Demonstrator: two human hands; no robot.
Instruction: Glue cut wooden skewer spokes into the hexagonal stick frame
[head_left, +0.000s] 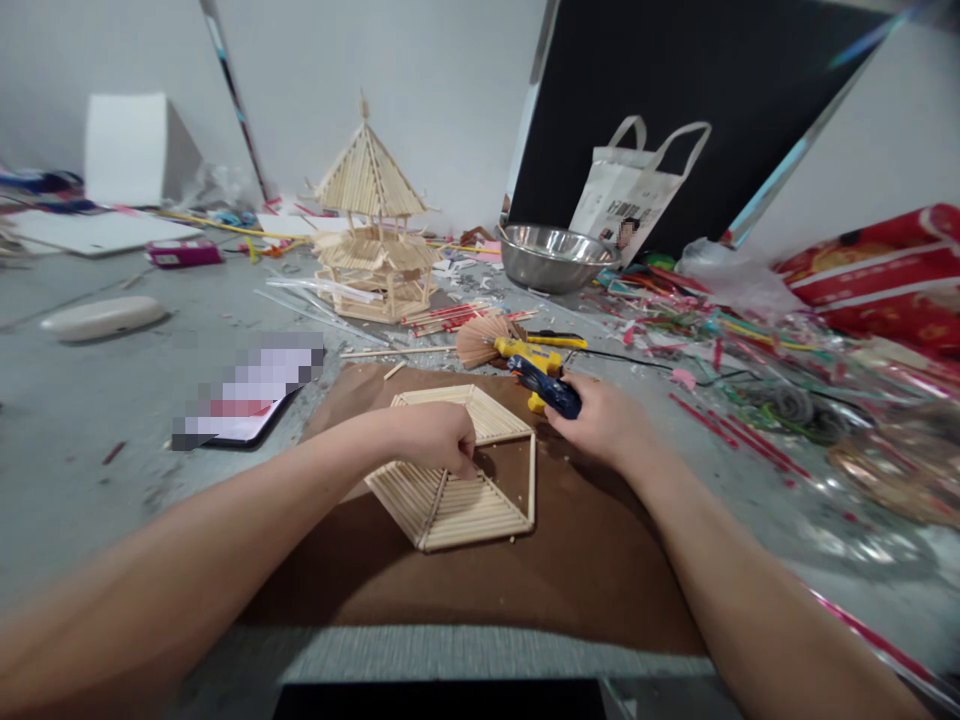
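A hexagonal panel of pale wooden sticks [480, 512] lies on a brown sheet [592, 560]. One wedge at its right is unfilled inside a stick border. My left hand [439, 437] is closed above the panel's middle, fingers pointing down near that wedge. Whatever its fingertips hold, if anything, is hidden. To the right, my right hand [604, 415] grips a dark blue pliers-like tool [546, 386], whose exact kind is unclear. Just behind the tool sits a yellow glue gun [529, 354]. Short stick pieces lie around the panel.
Behind the sheet stand a stick-built pagoda model [373, 185] and a metal bowl [555, 262]. A phone [255, 392] lies to the left, with a white oval object [105, 318] beyond it. A yellow-handled knife [559, 340] and tangled wrappers and wires [780, 405] are at the right.
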